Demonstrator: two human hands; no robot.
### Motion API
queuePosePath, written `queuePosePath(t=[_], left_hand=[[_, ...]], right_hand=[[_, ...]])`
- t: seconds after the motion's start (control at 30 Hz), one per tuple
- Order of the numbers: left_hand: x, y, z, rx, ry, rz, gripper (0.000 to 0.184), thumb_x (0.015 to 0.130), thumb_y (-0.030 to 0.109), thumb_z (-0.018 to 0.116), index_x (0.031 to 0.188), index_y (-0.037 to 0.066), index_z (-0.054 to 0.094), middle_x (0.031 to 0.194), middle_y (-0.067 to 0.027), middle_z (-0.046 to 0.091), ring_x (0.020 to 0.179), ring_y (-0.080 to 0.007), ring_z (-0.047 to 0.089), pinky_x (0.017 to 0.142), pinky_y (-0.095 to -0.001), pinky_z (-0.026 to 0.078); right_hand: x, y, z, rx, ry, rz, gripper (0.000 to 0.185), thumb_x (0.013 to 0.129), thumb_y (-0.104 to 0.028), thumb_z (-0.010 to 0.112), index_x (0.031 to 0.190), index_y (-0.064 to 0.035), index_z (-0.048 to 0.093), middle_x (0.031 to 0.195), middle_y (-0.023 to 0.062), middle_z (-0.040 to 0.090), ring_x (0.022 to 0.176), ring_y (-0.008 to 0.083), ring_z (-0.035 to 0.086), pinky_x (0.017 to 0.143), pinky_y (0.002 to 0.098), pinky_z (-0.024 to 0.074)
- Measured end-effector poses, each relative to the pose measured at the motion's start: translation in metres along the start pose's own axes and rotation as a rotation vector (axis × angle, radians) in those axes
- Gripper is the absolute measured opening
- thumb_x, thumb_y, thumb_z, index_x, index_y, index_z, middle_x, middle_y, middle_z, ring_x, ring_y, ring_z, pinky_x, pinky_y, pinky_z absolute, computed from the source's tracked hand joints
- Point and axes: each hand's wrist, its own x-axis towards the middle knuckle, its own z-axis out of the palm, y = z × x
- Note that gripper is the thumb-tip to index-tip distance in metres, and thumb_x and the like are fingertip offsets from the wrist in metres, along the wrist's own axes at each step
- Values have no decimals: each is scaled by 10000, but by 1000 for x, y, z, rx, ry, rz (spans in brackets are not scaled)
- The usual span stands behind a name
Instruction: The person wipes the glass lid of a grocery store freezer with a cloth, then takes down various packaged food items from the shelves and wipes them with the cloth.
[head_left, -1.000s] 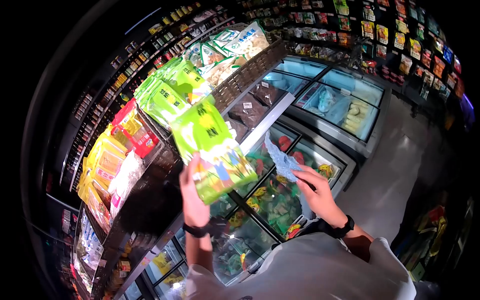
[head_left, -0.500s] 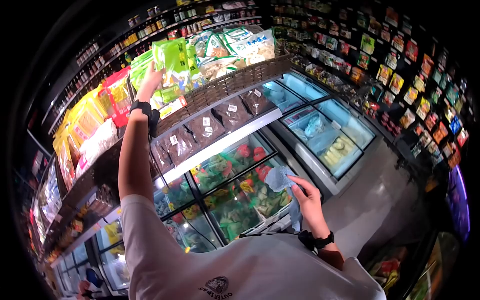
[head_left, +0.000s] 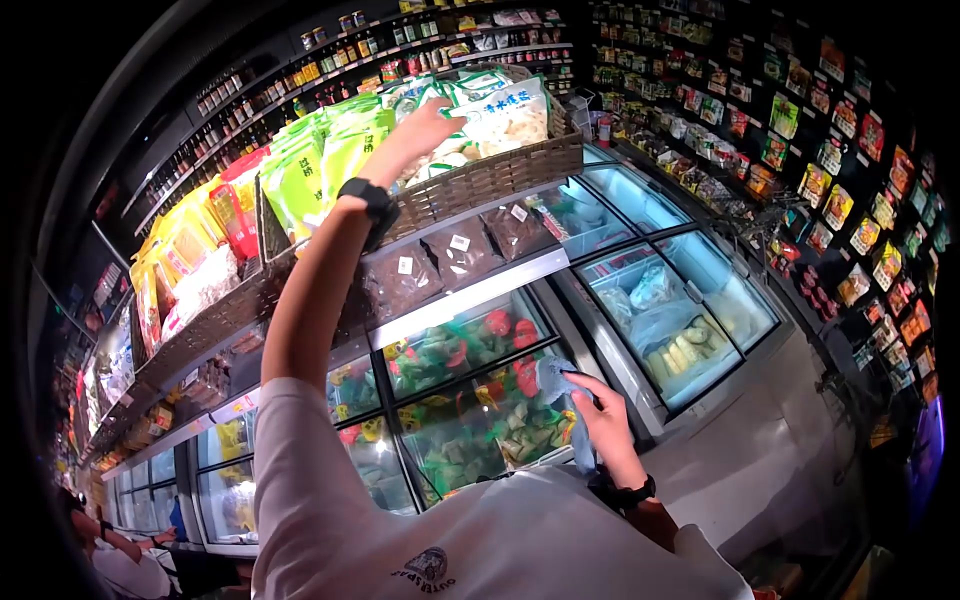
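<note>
My left hand [head_left: 428, 138] reaches over a wicker basket [head_left: 490, 172], its fingers bent at the left edge of a white food bag [head_left: 508, 115] with blue and green print. They look closed on the bag, though the fingertips are partly hidden. Left of the wrist, bright green packets [head_left: 325, 150] stand upright in the same basket. Lower down, my right hand [head_left: 608, 428] pinches a crumpled blue-grey cloth [head_left: 556, 385] in front of my shirt, and the cloth hangs below the fingers.
Below the basket lies a row of dark bagged goods [head_left: 460, 255]. Glass-topped freezers [head_left: 680, 310] run beneath and to the right. Yellow packets [head_left: 185, 250] fill the baskets at left. Stocked shelves [head_left: 850, 190] line the walls. Another person [head_left: 125, 565] is at lower left.
My left hand has left the green packets and moved right to the white bag. The green packets now lean left. My right hand still holds the cloth, slightly lower.
</note>
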Motion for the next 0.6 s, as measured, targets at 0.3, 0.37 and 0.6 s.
queuePosePath(t=[0.3, 0.37, 0.6], left_hand=[[90, 15, 85, 726, 66, 109, 1183, 692, 640, 786, 1581, 81, 240, 1627, -258, 219, 1508, -419, 221, 1150, -666, 260], [111, 14, 76, 538, -179, 81, 1192, 713, 635, 781, 1551, -18, 242, 1514, -303, 407, 1403, -410, 425, 1143, -484, 360], [112, 38, 87, 528, -369, 57, 1155, 751, 627, 765, 1501, -110, 286, 1458, -322, 473, 1336, -401, 513, 1105, -403, 415]], right_hand=[[27, 13, -58, -98, -6, -54, 256, 979, -33, 594, 1219, 11, 670, 1159, 115, 698, 1061, 165, 626, 945, 276, 461], [35, 24, -70, -134, 26, -25, 261, 985, -44, 593, 1229, 3, 674, 1178, 121, 714, 1082, 172, 645, 956, 280, 468], [73, 46, -79, -61, 8, 31, 261, 984, -38, 590, 1225, 6, 682, 1171, 116, 719, 1074, 157, 643, 962, 273, 464]])
